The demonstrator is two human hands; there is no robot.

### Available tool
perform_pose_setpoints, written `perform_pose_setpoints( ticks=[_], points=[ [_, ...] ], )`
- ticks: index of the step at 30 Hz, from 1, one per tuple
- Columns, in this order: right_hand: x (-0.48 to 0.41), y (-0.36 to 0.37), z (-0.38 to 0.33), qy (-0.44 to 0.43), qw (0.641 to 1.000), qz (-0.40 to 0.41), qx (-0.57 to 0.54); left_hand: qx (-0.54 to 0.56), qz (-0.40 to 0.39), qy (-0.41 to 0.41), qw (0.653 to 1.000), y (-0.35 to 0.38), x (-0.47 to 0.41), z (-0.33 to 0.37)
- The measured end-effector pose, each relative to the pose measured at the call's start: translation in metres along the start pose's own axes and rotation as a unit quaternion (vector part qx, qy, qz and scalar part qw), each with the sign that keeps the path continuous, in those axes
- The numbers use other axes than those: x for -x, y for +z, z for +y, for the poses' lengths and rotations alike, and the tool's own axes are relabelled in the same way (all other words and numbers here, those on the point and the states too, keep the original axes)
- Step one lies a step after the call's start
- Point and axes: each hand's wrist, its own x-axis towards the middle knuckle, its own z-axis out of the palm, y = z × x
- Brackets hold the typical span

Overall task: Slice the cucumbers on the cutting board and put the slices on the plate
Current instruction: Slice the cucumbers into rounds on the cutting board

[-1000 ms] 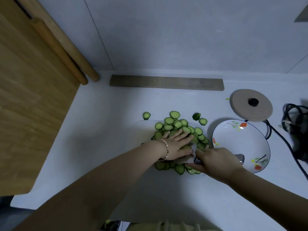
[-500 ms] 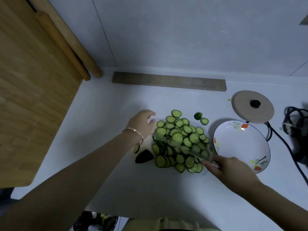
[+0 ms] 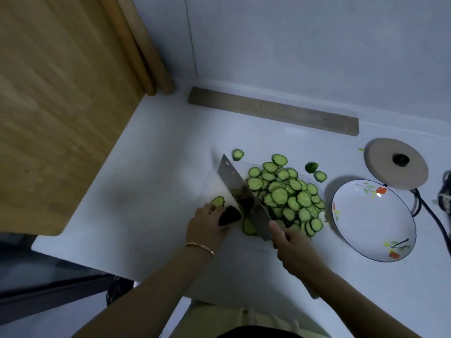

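Head view, left fingers (image 3: 212,212) pinching cucumber end (image 3: 230,215), right fingers (image 3: 274,230) gripping knife (image 3: 244,193) alongside.

Metal knife (image 3: 244,198), glossy plate (image 3: 361,215)

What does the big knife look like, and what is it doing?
The knife is a broad, rectangular cleaver with a grey, metal-looking blade and a small mark near its far corner. The right hand grips its handle, which is hidden inside the fist. The blade slants over the white cutting board, tip pointing away from the person. It stands between the dark cucumber end, held by the left hand, and the pile of slices. Whether its edge touches the board cannot be told.
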Motion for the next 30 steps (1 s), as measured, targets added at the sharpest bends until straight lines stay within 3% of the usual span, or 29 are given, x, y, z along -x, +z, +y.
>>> perform_pose_setpoints(
  ticks=[6, 9, 13, 19, 25, 30],
  points=[
    [0.001, -0.003, -0.005, 0.034, 0.999, 0.017, -0.034, -0.074, 0.067, 0.094, 0.991, -0.001, -0.009, -0.002],
    [0.004, -0.007, -0.008, 0.039, 0.997, 0.014, -0.058, -0.101, 0.056, 0.116, 0.987, -0.001, -0.007, -0.008],
    [0.005, -0.006, -0.011, 0.073, 0.992, -0.032, -0.1, -0.054, 0.076, 0.086, 0.992, -0.005, 0.009, -0.031],
    [-0.005, 0.026, -0.009, 0.075, 0.99, -0.113, -0.046, 0.036, 0.162, -0.057, 0.984, -0.016, 0.013, -0.057],
    [-0.012, 0.027, 0.001, 0.099, 0.989, -0.092, -0.058, 0.083, 0.144, -0.073, 0.983, -0.008, 0.01, -0.042],
    [-0.013, 0.011, 0.0, 0.115, 0.987, -0.048, -0.103, 0.088, 0.1, -0.011, 0.991, 0.007, 0.005, -0.022]
  ],
)
